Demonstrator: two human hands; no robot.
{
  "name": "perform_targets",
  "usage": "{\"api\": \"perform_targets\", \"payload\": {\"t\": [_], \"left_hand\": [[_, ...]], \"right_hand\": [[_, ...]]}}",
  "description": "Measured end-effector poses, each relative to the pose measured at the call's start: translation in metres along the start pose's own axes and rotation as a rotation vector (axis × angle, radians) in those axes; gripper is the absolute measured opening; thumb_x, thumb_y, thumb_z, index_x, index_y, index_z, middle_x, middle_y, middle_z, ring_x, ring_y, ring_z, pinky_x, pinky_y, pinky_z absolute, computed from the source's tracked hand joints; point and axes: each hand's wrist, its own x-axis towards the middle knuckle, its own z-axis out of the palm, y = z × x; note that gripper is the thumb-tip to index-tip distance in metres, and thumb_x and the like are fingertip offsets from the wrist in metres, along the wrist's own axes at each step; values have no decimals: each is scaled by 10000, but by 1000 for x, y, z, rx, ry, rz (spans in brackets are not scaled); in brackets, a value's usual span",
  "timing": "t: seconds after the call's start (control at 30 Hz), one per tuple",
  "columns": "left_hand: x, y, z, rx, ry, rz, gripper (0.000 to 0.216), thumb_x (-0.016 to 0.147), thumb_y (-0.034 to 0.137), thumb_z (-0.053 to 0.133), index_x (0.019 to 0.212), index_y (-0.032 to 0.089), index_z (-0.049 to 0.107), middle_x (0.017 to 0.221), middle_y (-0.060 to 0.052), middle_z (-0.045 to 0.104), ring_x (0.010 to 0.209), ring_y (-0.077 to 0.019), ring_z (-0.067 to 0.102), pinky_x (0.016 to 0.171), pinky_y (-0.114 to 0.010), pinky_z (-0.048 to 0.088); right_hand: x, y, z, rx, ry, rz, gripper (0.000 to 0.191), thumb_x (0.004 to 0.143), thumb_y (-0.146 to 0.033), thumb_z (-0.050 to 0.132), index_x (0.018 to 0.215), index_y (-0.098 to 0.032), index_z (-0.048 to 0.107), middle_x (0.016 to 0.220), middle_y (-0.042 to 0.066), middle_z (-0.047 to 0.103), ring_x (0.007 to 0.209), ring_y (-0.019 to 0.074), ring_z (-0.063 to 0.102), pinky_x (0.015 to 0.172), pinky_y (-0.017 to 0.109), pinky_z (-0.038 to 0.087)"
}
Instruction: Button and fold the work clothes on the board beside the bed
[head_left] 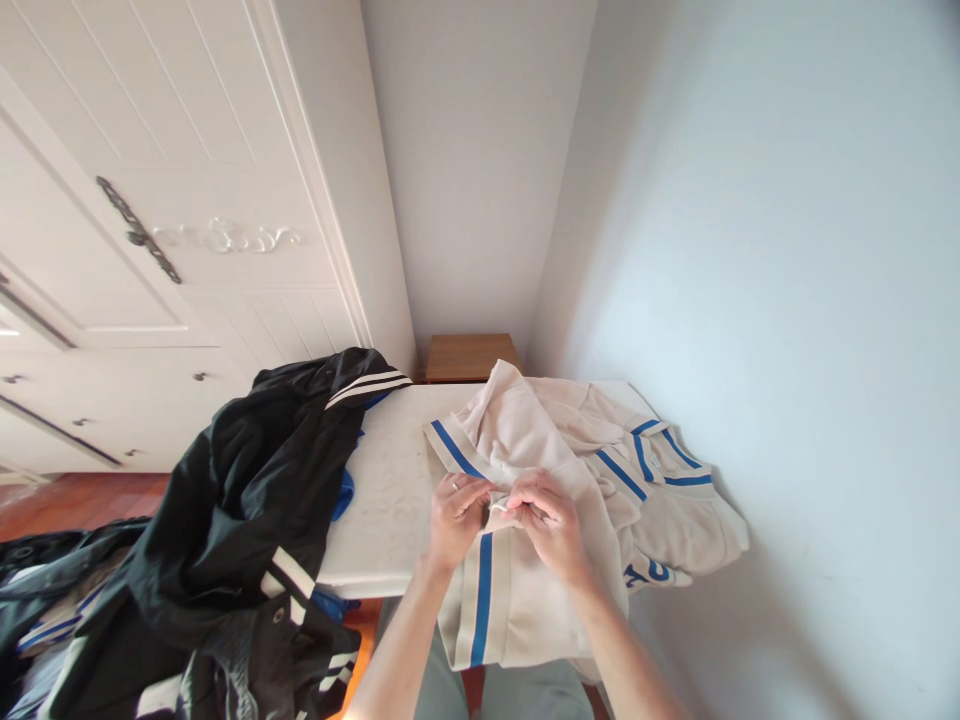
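A cream knit garment (581, 500) with blue-striped bands lies crumpled on the white table and hangs over its front edge. My left hand (457, 515) pinches its cloth beside the striped band. Close by on the right, my right hand (549, 520) pinches a small fold of the same cloth, fingertips almost meeting those of the left. Just below the hands, another stretch of blue-striped band hangs down. What exactly lies between the fingertips is partly hidden. Farther right, cream cloth (709, 520) shows a blue-striped neckline and blue lettering; I cannot tell whether it is the same piece.
The white table (386, 510) stands against the right wall. On its left side, a black jacket (240, 480) with white stripes is draped over blue cloth. More clothes (45, 600) lie at lower left. A white wardrobe (225, 150) rises behind, near a small wooden stand (472, 355).
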Motion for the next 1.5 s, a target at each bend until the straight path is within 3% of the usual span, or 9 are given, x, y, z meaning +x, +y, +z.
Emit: {"api": "perform_targets", "payload": {"t": [0.17, 0.33, 0.43, 0.57, 0.7, 0.8, 1.07, 1.2, 1.5], "left_hand": [[-10, -2, 4, 47, 24, 11, 244, 880, 128, 505, 847, 212, 732, 709, -26, 708, 683, -154, 637, 674, -288, 483], [-16, -2, 5, 95, 57, 67, 211, 886, 110, 523, 865, 200, 713, 717, -17, 706, 673, -146, 630, 656, -280, 480], [-17, -1, 3, 90, -3, 59, 200, 897, 125, 516, 867, 199, 700, 745, -28, 706, 701, -158, 636, 663, -290, 488], [-17, 1, 1, 101, -84, 74, 227, 906, 107, 477, 907, 195, 687, 773, -44, 696, 733, -171, 625, 680, -312, 484], [-17, 1, 2, 92, -138, 97, 272, 893, 73, 460, 923, 195, 701, 778, -47, 687, 756, -171, 619, 700, -313, 480], [-20, 0, 6, 21, -107, -5, 295, 869, 56, 464, 883, 199, 722, 770, -40, 700, 744, -158, 636, 705, -289, 496], [-19, -7, 11, -80, 28, -464, 325, 748, 59, 451, 791, 192, 744, 780, -18, 741, 708, -146, 679, 660, -236, 509], [-14, -10, 10, -123, 19, -505, 304, 735, 102, 458, 768, 198, 745, 774, -14, 743, 716, -149, 678, 681, -242, 510], [-16, -6, 15, -196, 129, -620, 278, 679, 134, 470, 733, 185, 738, 763, -33, 745, 723, -182, 681, 715, -284, 524]], "right_hand": [[-6, 3, 1, -48, -18, -18, 134, 892, -184, 607, 765, -226, 598, 748, 9, 595, 774, 166, 579, 757, 318, 481], [-12, 9, 4, 22, -54, 78, 68, 896, -193, 598, 835, -223, 602, 963, 47, 598, 982, 189, 590, 826, 311, 499], [-14, 12, 2, 10, -78, 90, 68, 912, -197, 579, 932, -242, 626, 988, 42, 631, 992, 186, 592, 860, 319, 488], [-15, 15, 0, -36, -151, 86, 269, 927, -225, 568, 1185, -285, 617, 1015, 47, 648, 979, 192, 590, 871, 350, 488], [-15, 19, 2, -28, -162, 63, 172, 911, -223, 593, 1051, -276, 680, 917, 39, 636, 914, 191, 593, 815, 353, 508], [-16, 22, 4, -21, -147, 45, 107, 913, -225, 591, 907, -257, 694, 870, 39, 624, 880, 186, 587, 786, 347, 515], [-19, 11, 0, 47, -229, 8, 184, 923, -231, 573, 772, -241, 677, 818, 39, 636, 881, 193, 599, 839, 361, 489], [-23, 8, -1, 112, -157, 73, 114, 912, -242, 592, 824, -249, 664, 896, 48, 649, 948, 205, 605, 873, 367, 496], [-28, 9, 5, 266, -107, 124, 93, 900, -196, 594, 853, -252, 651, 946, 49, 628, 997, 205, 595, 925, 382, 489]]}}
